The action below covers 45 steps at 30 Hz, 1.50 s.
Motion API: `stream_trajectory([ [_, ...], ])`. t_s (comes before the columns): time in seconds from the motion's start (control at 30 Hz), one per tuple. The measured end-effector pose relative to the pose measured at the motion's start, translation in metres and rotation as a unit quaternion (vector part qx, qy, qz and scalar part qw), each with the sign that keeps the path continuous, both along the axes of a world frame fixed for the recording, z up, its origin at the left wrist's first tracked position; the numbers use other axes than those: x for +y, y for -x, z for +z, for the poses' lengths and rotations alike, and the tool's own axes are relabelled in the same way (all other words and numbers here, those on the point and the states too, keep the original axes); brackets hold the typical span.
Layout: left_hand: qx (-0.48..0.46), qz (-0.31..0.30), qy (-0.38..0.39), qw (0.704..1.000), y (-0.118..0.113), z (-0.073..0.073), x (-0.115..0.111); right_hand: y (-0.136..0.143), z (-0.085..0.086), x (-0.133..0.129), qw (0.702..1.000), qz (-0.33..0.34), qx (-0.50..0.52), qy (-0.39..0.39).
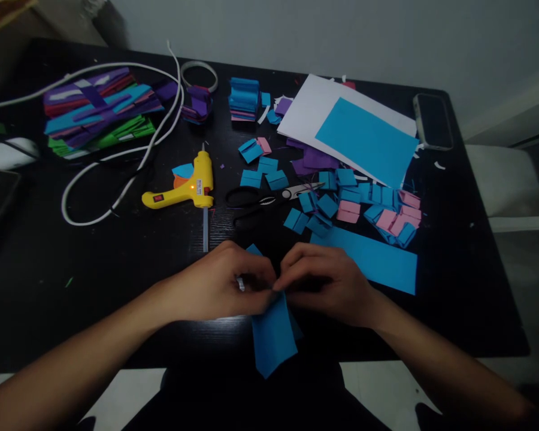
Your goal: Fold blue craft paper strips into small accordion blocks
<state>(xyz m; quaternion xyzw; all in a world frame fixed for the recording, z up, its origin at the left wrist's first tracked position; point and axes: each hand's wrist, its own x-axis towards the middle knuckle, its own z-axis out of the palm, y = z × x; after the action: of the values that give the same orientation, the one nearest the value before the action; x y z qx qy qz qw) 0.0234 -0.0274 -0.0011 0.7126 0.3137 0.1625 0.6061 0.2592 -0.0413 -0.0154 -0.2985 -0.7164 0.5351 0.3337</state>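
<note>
Both hands meet over a folded strip of blue paper [273,335] near the table's front edge. My left hand [238,278] pinches the strip between thumb and fingers. My right hand [326,278] is closed too, its fingertips pressed on the paper's edge beside the left fingertips. The strip's lower end hangs toward me, and a corner shows above the left hand. Just right of the right hand lies a flat blue paper sheet [386,263]. Black-handled scissors [269,200] rest beyond the hands, blades pointing right.
Folded blue and pink paper pieces [348,211] lie scattered at right. A yellow glue gun [193,185] with a lit light lies left of the scissors. Behind are paper bundles [101,108], a white cable [65,203], a tape roll [200,64], white sheets [303,114] and a phone [433,121].
</note>
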Motion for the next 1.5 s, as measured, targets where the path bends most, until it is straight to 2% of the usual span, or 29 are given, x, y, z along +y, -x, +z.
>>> stream_trajectory([
  [0.53, 0.008, -0.016, 0.013, 1.0, 0.007, 0.003, 0.008, 0.0, 0.004, -0.001, 0.995, 0.003, 0.019, 0.097],
  [1.0, 0.028, -0.03, -0.002, 0.999, 0.011, 0.006, 0.012, 0.0, 0.005, -0.001, 0.991, 0.003, -0.008, 0.134],
  [1.17, 0.027, -0.034, -0.015, 0.999, 0.009, 0.004, 0.01, 0.001, 0.005, -0.003, 0.994, 0.019, -0.019, 0.107],
  [1.23, 0.026, -0.028, -0.021, 0.999, 0.009, 0.005, 0.01, 0.001, 0.004, -0.004, 0.994, 0.018, -0.023, 0.106],
  [1.33, 0.013, 0.012, -0.024, 1.0, 0.013, 0.008, 0.009, 0.0, 0.005, -0.004, 0.993, -0.003, -0.029, 0.114],
  [1.4, -0.004, 0.03, -0.043, 0.999, 0.016, 0.012, 0.009, -0.001, 0.005, -0.003, 0.993, -0.023, -0.028, 0.115],
  [1.5, -0.017, 0.004, -0.114, 0.993, 0.018, 0.015, 0.007, -0.002, 0.004, -0.001, 0.992, -0.052, -0.023, 0.113],
])
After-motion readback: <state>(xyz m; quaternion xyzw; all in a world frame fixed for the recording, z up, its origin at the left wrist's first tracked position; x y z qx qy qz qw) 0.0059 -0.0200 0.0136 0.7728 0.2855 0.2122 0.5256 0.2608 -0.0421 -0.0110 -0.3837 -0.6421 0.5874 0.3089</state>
